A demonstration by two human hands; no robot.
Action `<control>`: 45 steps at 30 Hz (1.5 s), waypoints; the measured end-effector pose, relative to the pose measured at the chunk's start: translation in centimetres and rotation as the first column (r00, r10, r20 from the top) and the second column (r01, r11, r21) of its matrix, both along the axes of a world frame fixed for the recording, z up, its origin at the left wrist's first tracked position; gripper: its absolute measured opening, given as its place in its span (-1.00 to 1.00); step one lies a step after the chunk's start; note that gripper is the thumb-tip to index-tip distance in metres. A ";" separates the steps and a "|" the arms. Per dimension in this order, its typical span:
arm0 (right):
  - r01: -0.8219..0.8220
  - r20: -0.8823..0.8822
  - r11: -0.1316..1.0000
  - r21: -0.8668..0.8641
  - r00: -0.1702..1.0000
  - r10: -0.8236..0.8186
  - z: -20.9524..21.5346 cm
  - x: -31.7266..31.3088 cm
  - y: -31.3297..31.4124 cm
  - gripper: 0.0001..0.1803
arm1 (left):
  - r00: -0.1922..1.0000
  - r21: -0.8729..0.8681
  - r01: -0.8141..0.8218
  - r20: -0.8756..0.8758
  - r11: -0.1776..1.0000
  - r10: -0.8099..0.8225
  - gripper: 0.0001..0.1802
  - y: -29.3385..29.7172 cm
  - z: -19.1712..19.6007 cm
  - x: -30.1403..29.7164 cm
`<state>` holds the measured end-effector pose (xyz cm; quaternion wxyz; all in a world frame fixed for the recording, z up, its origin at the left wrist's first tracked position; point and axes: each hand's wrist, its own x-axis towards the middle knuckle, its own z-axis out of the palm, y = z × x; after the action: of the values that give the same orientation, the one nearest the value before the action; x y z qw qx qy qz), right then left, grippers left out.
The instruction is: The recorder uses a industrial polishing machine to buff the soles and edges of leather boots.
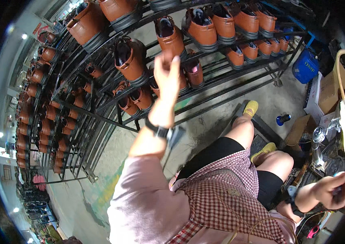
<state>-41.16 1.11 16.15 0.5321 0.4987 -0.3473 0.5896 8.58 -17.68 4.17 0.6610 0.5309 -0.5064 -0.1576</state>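
My left hand (167, 77) is raised in front of the shoe rack, slightly blurred, thumb and bent fingers apart with nothing seen in them. Just beyond its fingertips a brown lace-up shoe (170, 40) with a dark sole stands on the rack, heel toward me; no contact can be made out. Another brown shoe (130, 61) is left of the hand. Far to the right, my right hand (335, 191) is curled, thumb and fingers bent together beside a machine. Whatever lies inside those fingers is too dark to name.
Black metal racks (99, 118) with rows of brown shoes fill the left and far side. At the right are a machine with a metal knob (318, 134), a curved tan hose (339, 65), cardboard boxes (302, 130) and a blue drum (305, 67). A dark blue object (283, 119) lies on the floor.
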 end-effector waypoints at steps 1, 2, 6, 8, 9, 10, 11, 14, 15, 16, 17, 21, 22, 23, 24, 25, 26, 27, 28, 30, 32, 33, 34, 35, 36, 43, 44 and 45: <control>-0.058 -0.011 0.995 0.081 0.998 0.060 -1.4 2.3 0.0 -0.82 | 0.906 -0.250 -0.174 0.339 0.953 0.254 -0.51 -2.0 2.5 0.2; -0.103 -0.021 0.983 0.154 0.994 0.107 -2.2 4.6 0.3 -0.84 | 0.654 -0.528 -0.216 0.547 0.821 0.523 -0.51 -4.4 4.8 0.5; -0.438 0.352 0.507 0.742 0.899 0.261 -5.3 12.0 -0.1 -0.88 | 0.344 -0.131 -0.290 0.910 0.948 0.231 -0.64 -7.6 5.0 4.4; -0.516 0.451 0.273 0.812 0.852 0.266 -5.4 13.6 -0.7 -0.85 | 0.294 -0.211 -0.165 0.922 0.963 0.253 -0.67 -4.9 5.2 0.0; -0.592 0.584 0.047 0.804 0.802 0.125 -6.2 13.1 -0.5 -0.88 | 0.307 -0.149 -0.078 0.937 0.986 0.166 -0.67 -2.4 6.1 -3.7; -0.677 0.680 -0.165 0.717 0.732 -0.044 -7.2 12.8 -0.2 -0.89 | 0.304 -0.085 0.008 0.949 0.996 0.079 -0.66 0.8 7.0 -7.3; -0.703 0.694 -0.278 0.655 0.705 -0.145 -7.1 13.1 -0.7 -0.84 | 0.345 -0.096 0.223 0.938 0.970 0.014 -0.65 3.8 7.2 -9.8; -0.984 0.934 -0.171 0.050 0.107 -0.342 -11.1 13.1 -1.1 -0.73 | 0.456 -0.078 0.593 0.853 0.802 -0.254 -0.70 10.3 6.3 -16.1; -0.986 0.921 -0.168 0.010 0.075 -0.382 -10.3 13.4 -0.9 -0.75 | 0.376 0.023 0.665 0.854 0.746 -0.361 -0.73 11.8 5.9 -17.6; -0.988 0.911 -0.153 -0.022 0.043 -0.411 -9.2 13.4 -1.0 -0.77 | 0.303 0.008 0.755 0.883 0.656 -0.358 -0.76 12.6 5.1 -19.2; -0.920 0.897 -0.240 0.308 0.365 -0.247 -11.6 11.8 -1.3 -0.81 | 0.257 0.033 0.826 0.866 0.562 -0.428 -0.75 13.3 4.5 -20.4; -0.988 0.945 -0.143 -0.060 -0.010 -0.326 -11.8 7.9 2.2 -0.65 | 0.441 -0.096 0.842 0.687 0.531 -0.577 -0.77 12.6 5.0 -21.5; -0.986 0.950 -0.023 -0.166 -0.154 -0.273 -13.2 7.6 3.0 -0.68 | 0.617 -0.219 0.778 0.446 0.589 -0.649 -0.71 12.0 4.5 -22.4; -0.965 0.935 -0.020 -0.262 -0.249 -0.253 -14.1 6.9 3.7 -0.68 | 0.735 -0.088 0.677 0.024 0.731 -0.677 -0.55 12.6 1.2 -22.9; -0.931 0.909 -0.035 -0.364 -0.347 -0.230 -14.1 7.0 3.9 -0.69 | 0.779 0.135 0.586 -0.365 0.799 -0.509 -0.35 14.3 -2.2 -22.7; -0.934 0.910 -0.039 -0.355 -0.335 -0.243 -13.8 7.2 4.1 -0.70 | 0.466 0.177 0.828 -0.746 0.533 -0.476 -0.29 15.0 -3.3 -22.3; -0.935 0.910 -0.054 -0.349 -0.325 -0.257 -13.6 7.3 3.8 -0.72 | 0.129 0.077 0.969 -0.968 0.233 -0.216 -0.23 15.6 -3.6 -22.0; -0.894 0.873 -0.101 -0.437 -0.394 -0.288 -13.5 6.7 3.2 -0.75 | -0.087 -0.184 0.927 -0.953 0.326 -0.289 -0.21 16.6 -2.5 -23.2; -0.843 0.829 -0.145 -0.518 -0.454 -0.325 -13.3 6.0 2.8 -0.78 | -0.113 -0.222 0.907 -0.947 0.359 -0.300 -0.19 15.6 -2.1 -23.6; -1.000 0.979 -0.002 0.022 0.021 -0.201 -12.3 5.2 1.4 -0.85 | 0.087 -0.215 0.848 -0.845 0.484 -0.528 -0.12 13.4 -1.5 -24.5; -0.947 0.984 0.286 -0.146 -0.110 0.138 -12.2 3.9 0.3 -0.89 | 0.372 -0.212 0.742 -0.658 0.636 -0.654 -0.08 12.4 1.6 -27.5; -0.940 0.962 0.302 -0.156 -0.076 0.261 -11.7 3.0 -0.1 -0.93 | 0.423 -0.210 0.752 -0.572 0.624 -0.702 -0.14 11.9 3.0 -28.6; -0.917 0.978 0.387 0.099 0.162 0.134 -10.1 2.6 -0.2 -0.88 | 0.476 -0.204 0.757 -0.478 0.620 -0.738 -0.20 11.3 4.2 -29.3; -0.937 0.974 0.330 0.109 0.167 0.153 -8.3 2.8 -0.5 -0.85 | 0.715 -0.031 0.674 -0.223 0.738 -0.663 -0.30 9.9 4.8 -30.0; -0.951 0.971 0.282 0.124 0.174 0.162 -7.6 2.9 -0.5 -0.82 | 0.710 -0.022 0.681 -0.224 0.732 -0.667 -0.30 9.3 5.6 -30.8; -0.971 0.995 0.228 -0.067 -0.048 0.088 -8.3 2.3 0.5 -0.67 | 0.511 0.150 0.855 -0.066 0.497 -0.857 -0.44 8.7 8.2 -33.0; -0.974 0.997 0.226 0.015 0.032 0.073 -8.4 2.3 0.7 -0.66 | 0.531 0.269 0.844 -0.302 0.464 -0.791 -0.43 8.8 9.0 -33.4; -0.978 0.997 0.206 0.017 0.032 0.071 -8.5 2.1 0.9 -0.63 | 0.519 0.260 0.853 -0.338 0.452 -0.786 -0.41 8.7 8.8 -33.2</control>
<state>-39.04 1.97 7.63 -0.3628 0.3664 -0.5047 0.6924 -24.59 -9.00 13.00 0.4199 0.3253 -0.5984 -0.5998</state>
